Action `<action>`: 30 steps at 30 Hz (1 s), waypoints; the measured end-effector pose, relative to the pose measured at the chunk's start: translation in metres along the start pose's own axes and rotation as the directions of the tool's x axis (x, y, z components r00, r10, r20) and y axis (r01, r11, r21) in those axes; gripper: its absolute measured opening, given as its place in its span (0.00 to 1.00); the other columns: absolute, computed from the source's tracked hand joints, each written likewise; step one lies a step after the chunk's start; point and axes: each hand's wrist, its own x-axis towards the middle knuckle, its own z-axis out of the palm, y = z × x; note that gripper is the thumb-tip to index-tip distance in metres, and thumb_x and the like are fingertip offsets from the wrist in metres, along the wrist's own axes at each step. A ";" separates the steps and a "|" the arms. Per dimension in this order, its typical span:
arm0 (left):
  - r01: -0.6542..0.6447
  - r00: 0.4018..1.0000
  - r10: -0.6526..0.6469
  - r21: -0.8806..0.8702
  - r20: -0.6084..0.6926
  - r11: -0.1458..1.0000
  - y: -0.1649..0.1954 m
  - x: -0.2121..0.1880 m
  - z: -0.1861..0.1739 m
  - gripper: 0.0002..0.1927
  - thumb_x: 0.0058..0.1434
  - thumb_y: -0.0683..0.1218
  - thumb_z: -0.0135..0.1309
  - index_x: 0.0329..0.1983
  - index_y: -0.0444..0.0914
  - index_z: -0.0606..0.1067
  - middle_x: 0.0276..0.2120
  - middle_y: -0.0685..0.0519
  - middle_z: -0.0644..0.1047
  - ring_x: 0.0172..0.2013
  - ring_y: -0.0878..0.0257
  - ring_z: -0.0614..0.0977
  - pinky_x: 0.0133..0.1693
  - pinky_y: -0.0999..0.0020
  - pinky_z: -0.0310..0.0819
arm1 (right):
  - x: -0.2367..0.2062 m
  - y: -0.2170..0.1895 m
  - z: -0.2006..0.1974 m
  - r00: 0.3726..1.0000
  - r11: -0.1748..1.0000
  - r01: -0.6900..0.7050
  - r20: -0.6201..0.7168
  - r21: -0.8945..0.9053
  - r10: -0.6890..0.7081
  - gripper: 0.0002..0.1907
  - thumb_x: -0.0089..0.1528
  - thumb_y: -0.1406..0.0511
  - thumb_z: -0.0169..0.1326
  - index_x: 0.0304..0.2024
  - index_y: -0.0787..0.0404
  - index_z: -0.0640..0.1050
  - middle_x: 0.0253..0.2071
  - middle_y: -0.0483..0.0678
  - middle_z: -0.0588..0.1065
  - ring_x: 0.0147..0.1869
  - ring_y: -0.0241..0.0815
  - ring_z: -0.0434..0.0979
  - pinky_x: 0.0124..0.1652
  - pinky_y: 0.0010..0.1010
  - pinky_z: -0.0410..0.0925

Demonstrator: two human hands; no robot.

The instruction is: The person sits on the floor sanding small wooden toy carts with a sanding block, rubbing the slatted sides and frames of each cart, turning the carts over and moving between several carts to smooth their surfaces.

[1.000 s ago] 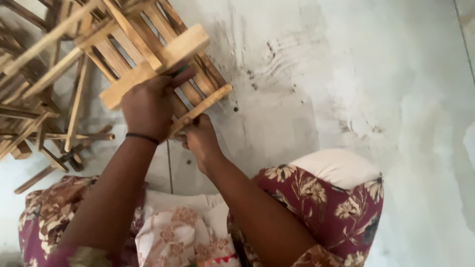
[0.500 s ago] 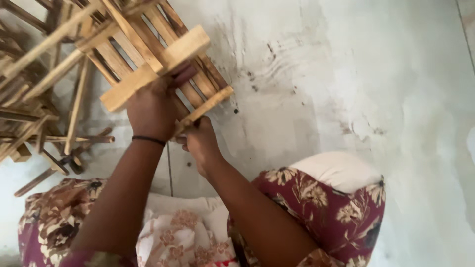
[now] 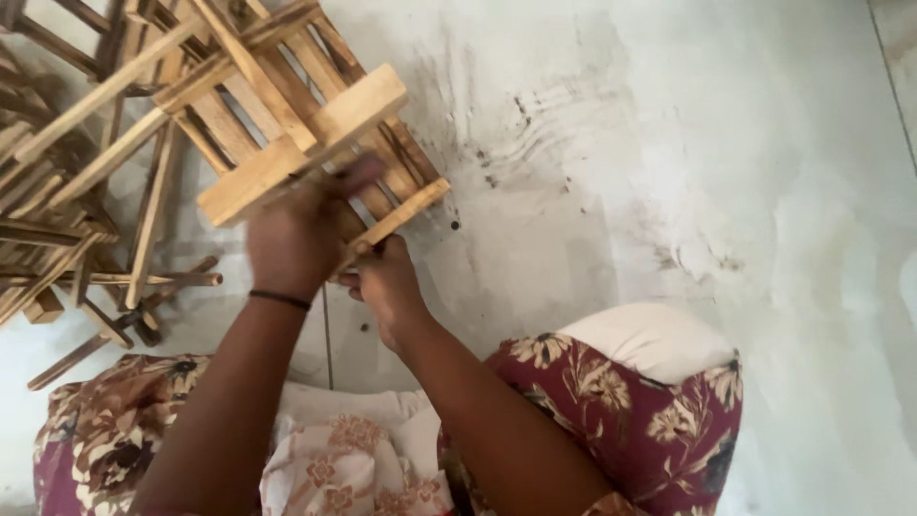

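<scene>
— What am I looking at from up here?

— A slatted wooden frame (image 3: 287, 115), a small crate-like assembly of pale battens, sitting in the upper left of the frame, tilted over the pale floor (image 3: 669, 143). My left hand (image 3: 301, 234) is clamped on its lower edge, fingers wrapped over a thick pale crossbar (image 3: 306, 143). It is motion-blurred, so I cannot see each finger clearly.

— And the other hand?

— My right hand (image 3: 382, 282) sits just below and to the right of the left one, closed around the near end of a thin slat (image 3: 396, 218) that runs up and right along the frame's lower side. Both hands touch the frame, which lies just above them, towards the top of the picture.

— What worries you?

— In my judgement, the thin slat is the weak point. If the left hand jerks while the right grips that end, the slat could split or pull loose. The tilted frame could also slip and drop on my knees in the floral cloth (image 3: 621, 401). Rough edges could leave splinters.

— Anything crowding you?

— A loose heap of wooden sticks (image 3: 67, 229) at the left edge, close to the frame. A swing that way could snag it.
</scene>
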 end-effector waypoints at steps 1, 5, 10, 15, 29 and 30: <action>0.021 0.998 -0.018 0.061 -0.054 0.998 -0.004 -0.004 -0.001 0.07 0.60 0.40 0.63 0.41 0.42 0.84 0.32 0.48 0.82 0.31 0.52 0.84 0.32 0.59 0.77 | 0.000 0.000 0.000 0.996 0.996 0.072 0.043 0.048 -0.074 0.04 0.69 0.62 0.43 0.44 0.55 0.67 0.38 0.42 0.74 0.36 0.34 0.75 0.34 0.28 0.66; -0.023 1.000 0.025 -0.115 0.016 0.993 -0.011 -0.028 -0.001 0.10 0.57 0.39 0.62 0.41 0.43 0.84 0.32 0.48 0.82 0.31 0.52 0.84 0.33 0.60 0.79 | 0.000 0.002 0.000 0.989 0.994 0.097 0.103 0.053 -0.102 0.07 0.68 0.64 0.44 0.46 0.58 0.70 0.39 0.45 0.75 0.36 0.36 0.75 0.33 0.29 0.65; 0.087 0.984 -0.096 -0.062 -0.151 0.994 -0.031 -0.033 -0.013 0.09 0.64 0.38 0.61 0.44 0.43 0.84 0.38 0.49 0.84 0.35 0.56 0.86 0.37 0.64 0.81 | 0.002 0.006 0.001 0.990 0.994 0.092 0.097 0.057 -0.098 0.12 0.71 0.60 0.43 0.51 0.61 0.65 0.42 0.48 0.77 0.39 0.36 0.78 0.38 0.32 0.69; 0.059 0.998 -0.060 -0.162 0.003 0.985 -0.038 -0.039 -0.017 0.07 0.63 0.40 0.61 0.43 0.42 0.83 0.34 0.48 0.83 0.32 0.56 0.86 0.35 0.64 0.80 | 0.005 0.005 0.002 0.998 0.997 0.033 0.050 -0.063 -0.030 0.12 0.70 0.61 0.42 0.53 0.60 0.64 0.46 0.46 0.77 0.43 0.38 0.81 0.40 0.33 0.70; 0.160 0.987 -0.160 -0.077 0.005 0.984 -0.040 -0.041 -0.017 0.05 0.58 0.41 0.61 0.37 0.41 0.84 0.28 0.45 0.81 0.28 0.49 0.84 0.31 0.60 0.77 | 0.008 0.007 0.000 0.998 0.999 0.033 0.046 -0.038 -0.031 0.15 0.68 0.60 0.46 0.54 0.59 0.65 0.45 0.49 0.78 0.40 0.38 0.79 0.37 0.32 0.67; 0.231 0.973 -0.230 -0.092 0.023 0.969 -0.043 -0.038 -0.019 0.06 0.61 0.40 0.58 0.38 0.42 0.84 0.28 0.47 0.82 0.27 0.51 0.84 0.31 0.61 0.77 | 0.008 0.008 0.000 0.999 0.998 0.003 0.032 -0.059 -0.001 0.15 0.67 0.60 0.47 0.54 0.59 0.66 0.44 0.49 0.78 0.39 0.39 0.78 0.36 0.32 0.67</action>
